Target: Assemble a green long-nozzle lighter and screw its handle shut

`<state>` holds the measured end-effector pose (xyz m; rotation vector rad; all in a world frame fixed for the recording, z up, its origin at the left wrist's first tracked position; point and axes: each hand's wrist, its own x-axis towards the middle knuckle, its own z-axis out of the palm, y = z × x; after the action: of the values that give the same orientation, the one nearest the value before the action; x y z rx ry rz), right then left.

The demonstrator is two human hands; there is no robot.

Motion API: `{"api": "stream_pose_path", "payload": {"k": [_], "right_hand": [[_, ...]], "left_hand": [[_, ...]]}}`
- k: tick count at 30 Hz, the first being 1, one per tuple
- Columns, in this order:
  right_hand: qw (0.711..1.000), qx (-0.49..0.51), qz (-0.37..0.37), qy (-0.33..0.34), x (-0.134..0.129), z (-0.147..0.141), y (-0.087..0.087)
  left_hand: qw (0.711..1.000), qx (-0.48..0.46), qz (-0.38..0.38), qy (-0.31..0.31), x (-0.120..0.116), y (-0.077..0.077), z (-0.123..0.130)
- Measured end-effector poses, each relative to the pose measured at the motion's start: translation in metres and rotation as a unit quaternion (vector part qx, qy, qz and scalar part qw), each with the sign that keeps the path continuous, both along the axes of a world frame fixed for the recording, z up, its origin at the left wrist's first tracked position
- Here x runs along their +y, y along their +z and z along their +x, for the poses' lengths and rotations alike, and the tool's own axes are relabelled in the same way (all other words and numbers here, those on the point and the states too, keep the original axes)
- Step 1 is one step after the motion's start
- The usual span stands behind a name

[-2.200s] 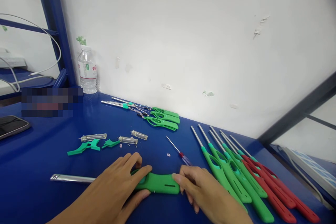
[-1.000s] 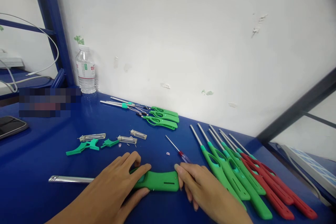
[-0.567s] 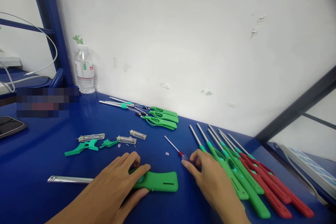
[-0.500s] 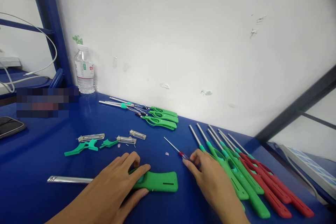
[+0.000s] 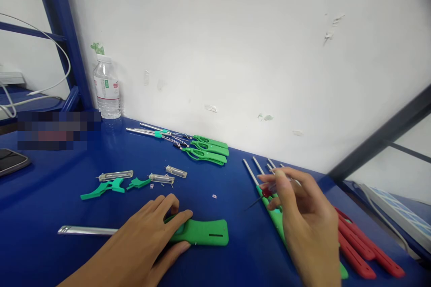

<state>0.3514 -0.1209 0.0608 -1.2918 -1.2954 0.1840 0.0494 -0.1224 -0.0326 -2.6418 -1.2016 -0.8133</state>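
My left hand [image 5: 155, 233] is closed around a green lighter [image 5: 207, 232] that lies flat on the blue table, its metal tube [image 5: 89, 231] pointing left. Raised above the lighters on the right, my right hand [image 5: 299, 206] grips a small screwdriver [image 5: 267, 192] by its red and clear handle, the thin shaft pointing down and left. Parts of the green lighters [image 5: 278, 222] show beneath that hand; the rest are hidden. Red lighters [image 5: 357, 246] lie to its right. A tiny pink piece [image 5: 214, 196] rests between my hands.
Clear fuel tanks [image 5: 116, 176] and teal trigger pieces [image 5: 101, 189] lie at the left. Opened green casings [image 5: 207, 157] with wired metal tubes [image 5: 144, 132] are near the wall. A water bottle [image 5: 107, 89] stands at the back left, a phone [image 5: 11, 161] at the left edge.
My right hand has lifted the screwdriver off the table and moved right and up, now covering part of the lighters. My left hand keeps its place on the green lighter.
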Motion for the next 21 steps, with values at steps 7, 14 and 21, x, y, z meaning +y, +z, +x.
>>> {"api": "stream_pose_path", "payload": {"k": [7, 14, 21], "right_hand": [[0.991, -0.028, 0.038, 0.125, 0.002, -0.015, 0.003], [0.988, -0.046, 0.021, 0.149, 0.004, -0.017, -0.002], [0.986, -0.052, 0.019, 0.154, 0.001, -0.014, -0.004]], "left_hand": [[1.000, 0.000, 0.014, 0.006, 0.002, 0.004, 0.003], [0.999, 0.002, 0.044, 0.007, 0.001, 0.003, 0.004], [0.998, -0.003, 0.061, 0.008, 0.001, 0.008, 0.008]]}}
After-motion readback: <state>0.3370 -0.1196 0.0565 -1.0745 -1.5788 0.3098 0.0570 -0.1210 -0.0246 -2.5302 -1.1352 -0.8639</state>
